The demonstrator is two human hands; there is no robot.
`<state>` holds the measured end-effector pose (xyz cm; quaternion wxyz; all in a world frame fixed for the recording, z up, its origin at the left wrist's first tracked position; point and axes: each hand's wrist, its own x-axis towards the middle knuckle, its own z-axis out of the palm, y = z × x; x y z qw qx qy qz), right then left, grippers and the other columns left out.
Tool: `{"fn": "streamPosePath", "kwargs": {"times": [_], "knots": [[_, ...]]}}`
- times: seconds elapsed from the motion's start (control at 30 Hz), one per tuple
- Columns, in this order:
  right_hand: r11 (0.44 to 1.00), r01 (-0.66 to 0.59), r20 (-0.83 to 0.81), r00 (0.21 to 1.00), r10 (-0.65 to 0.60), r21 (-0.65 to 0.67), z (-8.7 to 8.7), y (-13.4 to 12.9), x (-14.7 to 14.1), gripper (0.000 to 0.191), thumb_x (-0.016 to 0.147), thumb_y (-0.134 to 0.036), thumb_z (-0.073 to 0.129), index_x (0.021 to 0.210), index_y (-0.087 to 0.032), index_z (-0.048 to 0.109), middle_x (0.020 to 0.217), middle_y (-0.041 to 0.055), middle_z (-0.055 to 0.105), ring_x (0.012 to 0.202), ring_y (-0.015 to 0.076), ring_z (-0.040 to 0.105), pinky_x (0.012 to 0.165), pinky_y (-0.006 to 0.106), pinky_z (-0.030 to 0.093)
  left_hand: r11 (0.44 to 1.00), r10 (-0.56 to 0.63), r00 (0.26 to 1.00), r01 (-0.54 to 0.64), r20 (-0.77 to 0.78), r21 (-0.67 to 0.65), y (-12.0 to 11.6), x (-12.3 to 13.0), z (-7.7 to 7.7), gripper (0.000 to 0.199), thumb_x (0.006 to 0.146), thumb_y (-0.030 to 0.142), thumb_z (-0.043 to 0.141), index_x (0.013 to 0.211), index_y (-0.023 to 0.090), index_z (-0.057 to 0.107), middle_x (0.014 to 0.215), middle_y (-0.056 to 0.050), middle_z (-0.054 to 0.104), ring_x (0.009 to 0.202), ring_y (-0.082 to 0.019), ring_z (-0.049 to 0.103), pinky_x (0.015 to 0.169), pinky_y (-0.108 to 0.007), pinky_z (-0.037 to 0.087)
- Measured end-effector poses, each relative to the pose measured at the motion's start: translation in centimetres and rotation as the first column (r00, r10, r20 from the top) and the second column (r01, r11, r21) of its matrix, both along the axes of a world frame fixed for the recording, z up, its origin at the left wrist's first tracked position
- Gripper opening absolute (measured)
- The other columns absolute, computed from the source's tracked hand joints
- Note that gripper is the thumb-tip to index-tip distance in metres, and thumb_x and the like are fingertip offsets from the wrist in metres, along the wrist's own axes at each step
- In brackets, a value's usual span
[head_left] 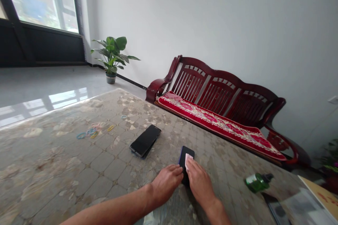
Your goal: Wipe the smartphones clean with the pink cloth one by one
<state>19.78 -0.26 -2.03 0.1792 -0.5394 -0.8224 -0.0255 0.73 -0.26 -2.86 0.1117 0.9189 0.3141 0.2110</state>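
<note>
Pale wall [158, 17], dark-framed window [44, 3] at far left, potted plant [112, 52] on the floor. Red wooden bench [229, 88] with patterned cushion [211, 117] beyond the table, whose patterned cover [100, 161] is the work surface.

Near edge, centre: dark phone [188, 150] lying on the cover, dark side up, bluish along one long edge. Left hand [167, 182] at that edge, fingertips touching or nearly so; seems to be steadying it. Whether those fingers actually grip, cannot tell. Right hand [200, 182] has white pad [187, 160] caught under its fingers, pressed to the phone's face.

Progress, as judged: wiping looks under way, pad in contact, not finished. Far end of the face lies uncovered; nearer part is hidden by the right hand. How much of it is already clean, cannot tell. Pad still to come off the phone, both hands still to let go.

Second phone [145, 140] lies apart, to the left, resting on something flat and dark, untouched by either hand; wiped or not, the view does not show. Further left, loose coloured bands [110, 128]. Off to the right, green bottle [256, 182] on its side, with neither hand on it.
</note>
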Motion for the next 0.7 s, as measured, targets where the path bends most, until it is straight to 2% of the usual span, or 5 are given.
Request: {"fn": "streamPosePath", "kwargs": {"times": [0.1, 0.3, 0.53, 0.6, 0.7], "knots": [[1.000, -0.002, -0.008, 1.000, 0.002, 0.003, 0.0, -0.1, 0.1, 0.047, 0.096, -0.015, 0.035, 0.139, -0.018, 0.054, 0.140, 0.0077, 0.058, 0.130, 0.0192, 0.052, 0.109, 0.036, 0.045, 1.000, -0.004, 1.000, 0.004, 0.004, -0.007, 0.0, 0.0, 0.0, 0.020, 0.095, 0.015, 0.052, 0.108, 0.016, 0.067, 0.119, -0.012, 0.069, 0.115, -0.025, 0.062, 0.104, -0.036, 0.046], [0.997, 0.071, 0.002, 0.997, -0.071, -0.006, 0.4, 4.1, 0.0, 0.048, 0.094, -0.012, 0.033, 0.135, -0.013, 0.057, 0.137, 0.0112, 0.059, 0.129, 0.0204, 0.053, 0.110, 0.038, 0.044, 1.000, -0.012, 0.999, 0.012, 0.031, 0.004, 0.1, -0.3, -0.1, 0.021, 0.095, 0.015, 0.051, 0.109, 0.016, 0.067, 0.119, -0.012, 0.069, 0.115, -0.025, 0.062, 0.103, -0.036, 0.046], [0.999, 0.023, -0.048, 0.999, -0.021, 0.047, -0.9, -0.9, -0.3, 0.048, 0.096, -0.015, 0.035, 0.141, -0.018, 0.051, 0.142, 0.0078, 0.055, 0.131, 0.0193, 0.051, 0.109, 0.037, 0.045, 0.998, -0.009, 1.000, 0.007, 0.027, 0.059, 0.4, 0.0, -0.6, 0.015, 0.096, 0.014, 0.052, 0.099, 0.015, 0.067, 0.109, -0.009, 0.071, 0.109, -0.023, 0.065, 0.101, -0.035, 0.048], [0.998, 0.024, -0.054, 0.998, -0.021, 0.051, -0.8, -1.1, -0.5, 0.047, 0.097, -0.015, 0.035, 0.140, -0.017, 0.052, 0.141, 0.0083, 0.056, 0.130, 0.0191, 0.052, 0.110, 0.037, 0.045, 0.998, -0.017, 0.999, 0.015, 0.031, 0.066, 0.4, 0.0, -0.7, 0.014, 0.096, 0.014, 0.052, 0.099, 0.015, 0.066, 0.109, -0.009, 0.071, 0.111, -0.023, 0.064, 0.103, -0.035, 0.047], [0.995, 0.082, -0.059, 0.995, -0.079, 0.051, -0.2, 0.9, -0.9, 0.046, 0.095, -0.013, 0.033, 0.134, -0.016, 0.058, 0.134, 0.0106, 0.062, 0.125, 0.0203, 0.056, 0.108, 0.038, 0.045, 0.997, -0.028, 0.999, 0.026, 0.033, 0.067, 0.5, -0.2, -0.5, 0.014, 0.096, 0.014, 0.053, 0.100, 0.016, 0.066, 0.111, -0.008, 0.071, 0.115, -0.022, 0.063, 0.107, -0.035, 0.045]]}}
